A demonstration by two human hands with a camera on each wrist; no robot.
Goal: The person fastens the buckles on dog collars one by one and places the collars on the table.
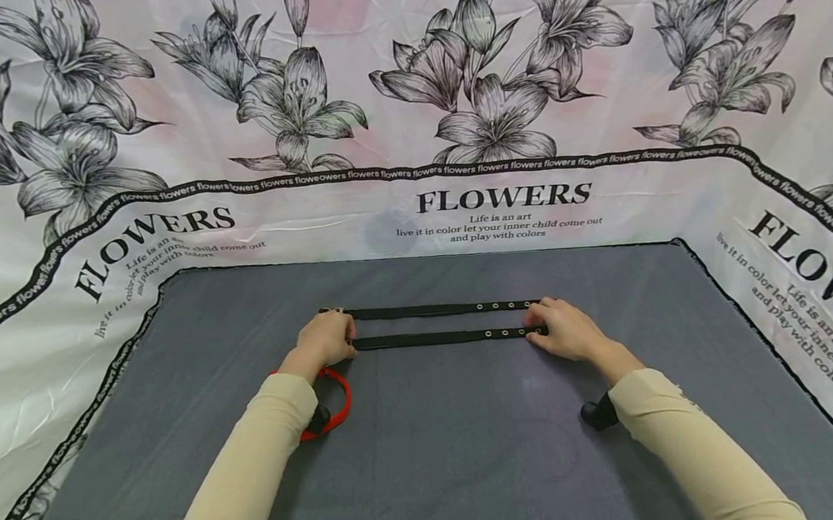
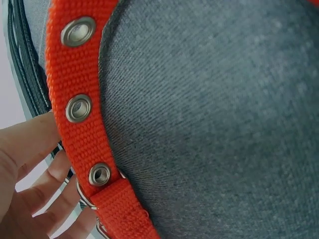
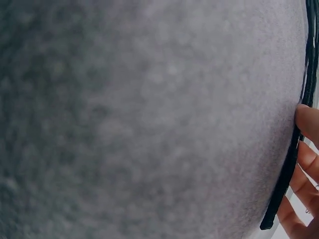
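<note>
Two black collars (image 1: 414, 311) with metal eyelets near their right ends lie stretched out side by side on the grey cloth. At their left ends my left hand (image 1: 328, 338) grips them and covers part of both. My right hand (image 1: 563, 329) pinches the right end of the nearer black collar (image 1: 432, 339), with its fingers also at the farther one. Below my left wrist lies a looped red collar (image 1: 343, 401), partly hidden by the sleeve. Close up in the left wrist view, the red webbing collar (image 2: 77, 69) shows metal eyelets and part of a metal fitting.
The grey cloth (image 1: 436, 467) covers the work surface. A white border (image 1: 352, 216) with printed lettering and flowers surrounds it at the back and sides. A black wrist-worn device (image 1: 599, 414) sticks out beside my right sleeve.
</note>
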